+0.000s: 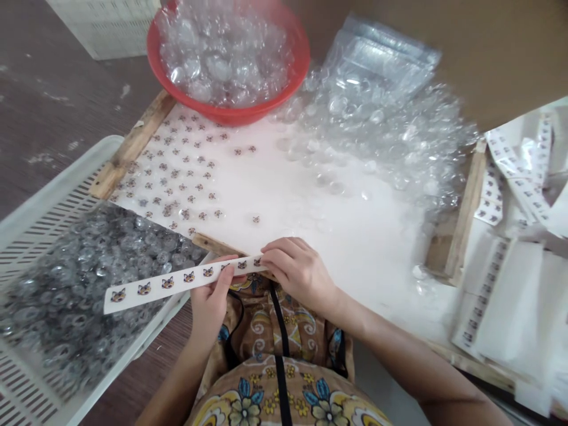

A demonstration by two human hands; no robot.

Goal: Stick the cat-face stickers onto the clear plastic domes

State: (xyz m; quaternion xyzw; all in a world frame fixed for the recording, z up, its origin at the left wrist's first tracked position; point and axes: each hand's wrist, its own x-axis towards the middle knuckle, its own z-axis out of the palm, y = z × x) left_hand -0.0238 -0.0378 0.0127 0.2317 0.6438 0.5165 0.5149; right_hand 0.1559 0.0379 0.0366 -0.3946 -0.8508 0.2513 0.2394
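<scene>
A white sticker strip [177, 281] printed with a row of small cat-like faces lies slantwise in front of my body. My left hand [213, 299] pinches it near the middle, thumb on top and fingers beneath. At the strip's right end, the bent fingers of my right hand [299, 269] close on the tip, and what the fingertips do there is partly hidden. Beyond the hands, one clear dome with a face sticker [256, 219] sits on the white tabletop [302, 219]. Many similar stickered domes [175, 173] stand in rows at the left.
A red basin [239, 115] heaped with clear domes stands at the back. Loose clear domes [399, 142] and a plastic bag [381, 53] cover the back right. At left is a white crate [66, 171] of clear pieces; more sticker strips [486, 290] lie right, beyond a wooden edge [465, 213].
</scene>
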